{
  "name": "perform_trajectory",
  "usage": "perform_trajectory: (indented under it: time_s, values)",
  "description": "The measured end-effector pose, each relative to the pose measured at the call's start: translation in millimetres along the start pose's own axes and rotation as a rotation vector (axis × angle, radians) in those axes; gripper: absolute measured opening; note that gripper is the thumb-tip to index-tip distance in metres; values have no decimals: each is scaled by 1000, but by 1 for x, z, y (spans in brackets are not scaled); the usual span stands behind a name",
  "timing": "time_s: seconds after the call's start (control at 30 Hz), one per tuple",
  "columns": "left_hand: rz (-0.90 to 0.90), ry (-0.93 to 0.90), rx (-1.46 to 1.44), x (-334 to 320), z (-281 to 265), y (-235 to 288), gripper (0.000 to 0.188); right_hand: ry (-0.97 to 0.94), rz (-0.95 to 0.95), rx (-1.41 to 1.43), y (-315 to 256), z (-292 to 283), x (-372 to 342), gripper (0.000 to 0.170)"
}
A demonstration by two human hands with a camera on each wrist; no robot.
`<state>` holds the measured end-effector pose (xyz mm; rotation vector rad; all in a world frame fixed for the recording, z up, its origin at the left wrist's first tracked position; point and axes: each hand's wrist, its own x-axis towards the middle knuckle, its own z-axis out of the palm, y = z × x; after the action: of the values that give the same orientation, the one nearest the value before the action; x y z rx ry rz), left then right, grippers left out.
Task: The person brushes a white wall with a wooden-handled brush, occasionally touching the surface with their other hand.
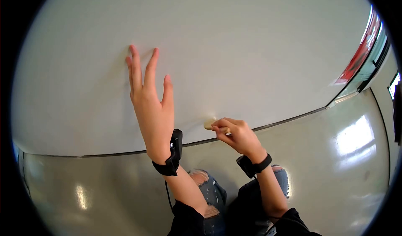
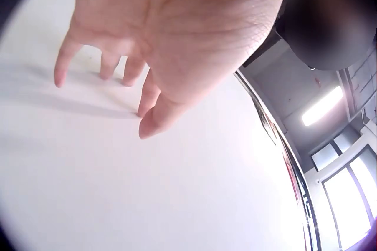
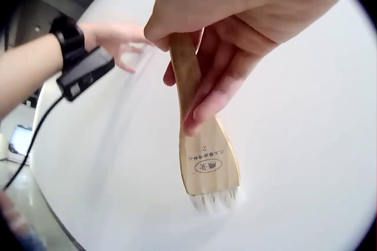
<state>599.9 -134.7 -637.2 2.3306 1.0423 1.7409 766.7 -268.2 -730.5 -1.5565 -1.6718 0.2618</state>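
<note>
My right hand (image 1: pixel 238 136) grips a flat wooden paintbrush (image 3: pixel 206 157) by its handle, low on the white wall (image 1: pixel 251 60). In the right wrist view the brush's pale bristles (image 3: pixel 217 199) meet the wall surface, and dark printed characters mark the wood. Higher up and to the left, my left hand (image 1: pixel 151 106) has its fingers spread and straight, fingertips at the wall. The left wrist view shows its palm (image 2: pixel 194 33) held off the surface, with nothing in it.
A dark strip (image 1: pixel 289 121) runs along the wall's foot, where a glossy floor (image 1: pixel 318 169) begins. Bent knees in ripped jeans (image 1: pixel 213 190) are close below the hands. At the far right is a red panel (image 1: pixel 356 64). Black wrist cameras (image 1: pixel 176 146) with cables sit on both wrists.
</note>
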Motion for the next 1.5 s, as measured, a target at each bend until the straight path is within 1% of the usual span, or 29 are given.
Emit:
perform_trajectory:
  time_s: [0.1, 0.13, 0.17, 0.2, 0.27, 0.3, 0.4, 0.43, 0.53, 0.73, 0.83, 0.93, 0.97, 1.07, 1.13, 1.17, 1.2, 1.27, 1.37, 1.4, 1.5]
  values:
    - [1, -4, -13, 1, 2, 4, 51, 380, -239, 140, -26, -36, 0, 8]
    - [-2, -8, -21, 1, 2, 5, 51, 498, -289, 151, -31, -51, -3, 15]
    - [-2, -9, -19, 1, 3, 6, 51, 644, -398, 254, -37, -60, -2, 20]
    - [-2, -6, -16, 2, 4, 6, 51, 744, -520, 263, -36, -68, -1, 24]
    - [-7, 3, -12, 1, 6, 7, 52, 846, -581, 130, -34, -79, 2, 27]
    - [-12, 6, -13, 1, 7, 8, 52, 831, -485, 142, -36, -80, 1, 20]
    - [-26, -7, 1, 1, 9, 13, 53, 632, -266, 39, -21, -74, -2, 11]
    - [-32, -12, 7, 1, 9, 14, 54, 682, -286, 67, -16, -68, 0, 8]
    - [-24, -27, 13, 1, 9, 12, 56, 640, -201, 92, -17, -70, -3, 10]
    - [-12, -53, 40, 0, 7, 12, 59, 620, -49, 165, -12, -65, -2, 14]
    - [-9, -66, 43, 0, 7, 14, 60, 544, 67, 187, 3, -57, -2, 15]
    - [-39, -103, 24, -1, 5, 15, 58, 373, 312, 302, 26, -44, -3, 18]
    - [-20, -104, 42, -1, 5, 14, 59, 303, 339, 146, 31, -44, -6, 21]
    - [23, -111, 65, 0, 7, 8, 59, 498, 216, 250, 2, -64, -10, 24]
    - [19, -128, 49, -2, 6, 7, 58, 769, -140, 329, -11, -80, -17, 34]
    - [21, -122, 50, -3, 6, 6, 58, 916, -244, 330, -23, -85, -18, 37]
    - [26, -117, 51, -2, 6, 5, 58, 996, -301, 351, -29, -87, -22, 39]
    - [31, -106, 53, -2, 6, 5, 57, 1113, -457, 269, -32, -88, -11, 35]
    - [31, -99, 50, -1, 7, 6, 57, 969, -308, 130, -16, -84, -4, 31]
    - [30, -100, 48, -1, 7, 6, 58, 911, -201, 169, -7, -78, -6, 27]
    - [29, -110, 49, -1, 6, 5, 58, 862, -132, 175, 13, -65, -4, 28]
